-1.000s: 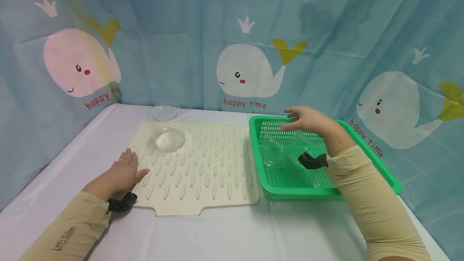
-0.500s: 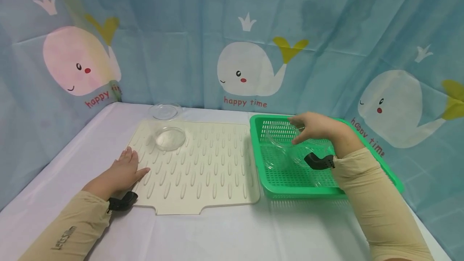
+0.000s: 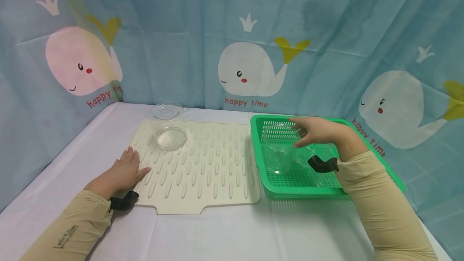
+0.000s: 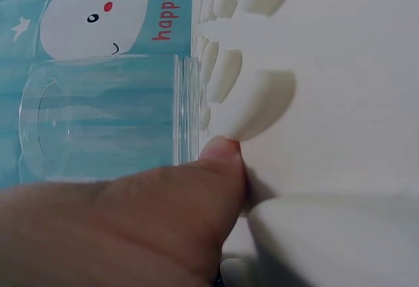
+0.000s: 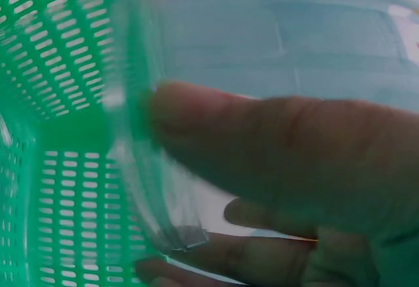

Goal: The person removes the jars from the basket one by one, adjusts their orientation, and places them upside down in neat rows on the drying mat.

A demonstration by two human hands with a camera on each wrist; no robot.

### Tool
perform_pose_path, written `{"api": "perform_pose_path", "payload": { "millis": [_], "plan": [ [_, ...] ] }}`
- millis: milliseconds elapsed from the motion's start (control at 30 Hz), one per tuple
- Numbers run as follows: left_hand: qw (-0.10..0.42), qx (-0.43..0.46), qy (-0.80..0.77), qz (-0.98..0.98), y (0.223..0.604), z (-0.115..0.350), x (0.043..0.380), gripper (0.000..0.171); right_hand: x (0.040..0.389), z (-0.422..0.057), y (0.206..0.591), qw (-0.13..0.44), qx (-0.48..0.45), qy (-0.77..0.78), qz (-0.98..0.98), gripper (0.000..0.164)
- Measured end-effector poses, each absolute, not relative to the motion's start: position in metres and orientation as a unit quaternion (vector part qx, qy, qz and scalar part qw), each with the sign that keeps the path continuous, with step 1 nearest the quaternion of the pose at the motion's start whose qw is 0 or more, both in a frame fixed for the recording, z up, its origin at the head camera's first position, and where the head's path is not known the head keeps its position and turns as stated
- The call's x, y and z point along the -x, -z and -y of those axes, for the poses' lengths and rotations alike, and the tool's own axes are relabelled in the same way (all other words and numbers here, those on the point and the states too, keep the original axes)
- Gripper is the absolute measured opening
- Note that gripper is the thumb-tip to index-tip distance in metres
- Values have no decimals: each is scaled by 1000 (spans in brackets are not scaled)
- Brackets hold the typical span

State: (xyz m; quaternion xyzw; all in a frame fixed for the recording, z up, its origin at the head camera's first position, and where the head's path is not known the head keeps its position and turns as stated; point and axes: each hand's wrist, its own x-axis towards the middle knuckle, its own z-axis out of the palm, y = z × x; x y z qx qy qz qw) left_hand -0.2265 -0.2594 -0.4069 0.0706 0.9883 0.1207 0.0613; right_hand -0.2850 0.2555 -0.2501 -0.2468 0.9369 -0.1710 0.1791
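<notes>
My left hand lies flat on the left edge of the cream ridged mat, thumb spread to the right. Behind it, an upside-down clear plastic jar stands on the mat; the left wrist view shows this jar just past the thumb. On the right, my right hand reaches over the green basket and grips another clear jar from its right side. In the right wrist view the thumb overlaps the blurred clear plastic, with fingers on its other side.
More clear plastic pieces lie in the basket, partly hidden under the right wrist. A white cloth covers the table. Behind stands a blue whale-print curtain.
My right hand has moved slightly right and down to the jar in the basket, and its fingers have closed in. That jar now stands straighter. The left hand has stayed put.
</notes>
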Motion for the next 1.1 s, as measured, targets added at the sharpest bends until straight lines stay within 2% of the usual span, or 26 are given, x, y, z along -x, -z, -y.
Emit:
{"api": "perform_pose_path", "payload": {
  "millis": [133,600,967,1100],
  "plan": [
    [64,-69,-119,-988,409,260,228,84,284,-254,252,190,244,171,-936,97],
    [63,-72,-122,-988,408,258,228,85,291,-254,266,208,248,215,-921,86],
    [61,-70,-119,-989,407,259,226,82,290,-261,268,296,276,248,-880,83],
    [62,-68,-118,-989,405,258,224,80,291,-261,272,300,289,256,-872,79]
  ]
}}
